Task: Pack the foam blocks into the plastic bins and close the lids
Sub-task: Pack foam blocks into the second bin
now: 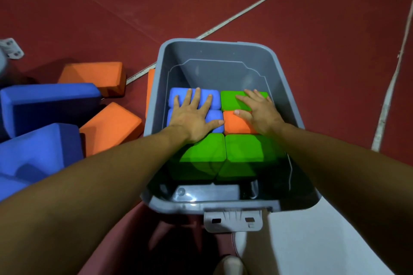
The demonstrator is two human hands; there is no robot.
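Inside the grey bin [283, 87], snug blue, green, orange foam blocks [241, 154]

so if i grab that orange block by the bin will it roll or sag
The orange block looks flat-faced and boxy, so it likely won't roll. It holds crisp edges while leaning on others, so it probably stays firm. As foam, it is likely light.

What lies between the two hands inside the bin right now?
Only foam block tops. In the head view the left hand presses the blue blocks, the right hand the orange block; nothing else intervenes.
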